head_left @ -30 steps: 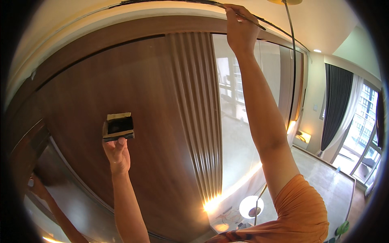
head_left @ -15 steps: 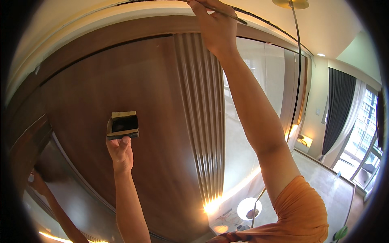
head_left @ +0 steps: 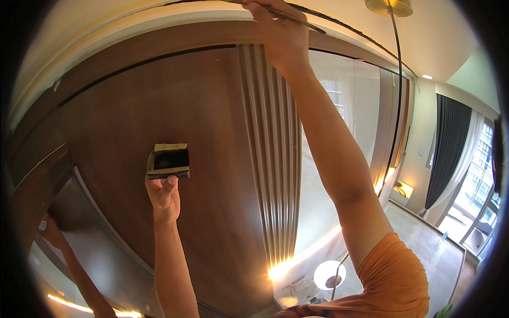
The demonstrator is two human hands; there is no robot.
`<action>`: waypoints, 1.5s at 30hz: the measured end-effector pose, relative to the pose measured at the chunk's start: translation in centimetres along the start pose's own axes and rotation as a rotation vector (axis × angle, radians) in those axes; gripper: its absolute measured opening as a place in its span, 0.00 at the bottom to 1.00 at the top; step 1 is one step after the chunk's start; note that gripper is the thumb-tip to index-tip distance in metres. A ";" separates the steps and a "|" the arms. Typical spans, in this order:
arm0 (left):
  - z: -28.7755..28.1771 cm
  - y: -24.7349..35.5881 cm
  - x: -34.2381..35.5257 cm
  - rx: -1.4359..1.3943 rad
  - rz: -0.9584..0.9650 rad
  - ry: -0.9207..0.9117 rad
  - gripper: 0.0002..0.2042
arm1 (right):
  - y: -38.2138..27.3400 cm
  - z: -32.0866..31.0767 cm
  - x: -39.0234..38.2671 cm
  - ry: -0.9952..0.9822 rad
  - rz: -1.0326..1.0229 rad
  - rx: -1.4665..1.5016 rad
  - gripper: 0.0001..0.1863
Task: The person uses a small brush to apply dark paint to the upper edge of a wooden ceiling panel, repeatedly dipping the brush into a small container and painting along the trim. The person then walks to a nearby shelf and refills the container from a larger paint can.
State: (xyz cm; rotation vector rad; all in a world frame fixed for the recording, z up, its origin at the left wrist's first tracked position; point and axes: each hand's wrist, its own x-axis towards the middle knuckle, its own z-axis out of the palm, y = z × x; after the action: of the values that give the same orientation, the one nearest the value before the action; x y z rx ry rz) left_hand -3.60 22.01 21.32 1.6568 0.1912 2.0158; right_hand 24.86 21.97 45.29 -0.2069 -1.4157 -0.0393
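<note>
My left hand (head_left: 165,199) is raised in front of the brown panel and grips a small open cardboard box (head_left: 152,162) from below, thumb on its near side. The box is black inside and has tan flaps. High at the top edge, my right hand (head_left: 283,40) is closed around a thin paintbrush (head_left: 310,25). One dark end of it sticks out to the right of the hand; its other end runs out of the picture. Close to the hand, a dark line (head_left: 350,29) follows the edge of the pale ceiling trim.
Behind my hands stands a brown wood panel (head_left: 122,111) with a ribbed strip (head_left: 273,153) beside a glossy pale surface. A pendant lamp cord (head_left: 398,58) hangs from a gold ceiling disc (head_left: 389,7) at right. Below are a round white lamp (head_left: 324,274) and a glossy dark surface (head_left: 101,228) reflecting an arm.
The room has shifted slightly to the right in view. The box and my left hand sit a little further right. My right hand remains at the ceiling edge, still gripping the paintbrush.
</note>
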 end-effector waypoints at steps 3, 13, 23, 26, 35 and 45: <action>0.1 0.0 0.0 0.012 0.010 0.024 0.31 | 1.3 -1.1 -0.4 0.104 -0.041 0.052 0.11; 0.5 0.3 0.1 -0.066 -0.006 0.000 0.32 | -0.1 -0.2 -10.1 -0.098 0.071 0.249 0.08; -0.1 0.6 -0.2 -0.005 -0.044 -0.023 0.37 | -1.6 2.2 -12.6 -0.686 0.056 0.155 0.08; -0.1 0.7 -0.2 -0.020 -0.046 -0.030 0.39 | -1.5 2.4 -12.7 -0.753 -0.011 0.092 0.08; -0.1 1.0 -0.3 -0.034 -0.058 -0.024 0.45 | -1.1 2.8 -12.5 -0.862 -0.001 0.114 0.08; -0.3 0.7 -0.3 -0.025 -0.049 -0.033 0.43 | -1.5 2.5 -12.2 -0.865 -0.008 0.090 0.08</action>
State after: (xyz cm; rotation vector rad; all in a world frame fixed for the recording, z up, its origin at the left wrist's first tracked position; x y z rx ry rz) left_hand -4.11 21.36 21.31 1.6523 0.1919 1.9461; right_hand 20.26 19.78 33.83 -0.1462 -2.2745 0.1228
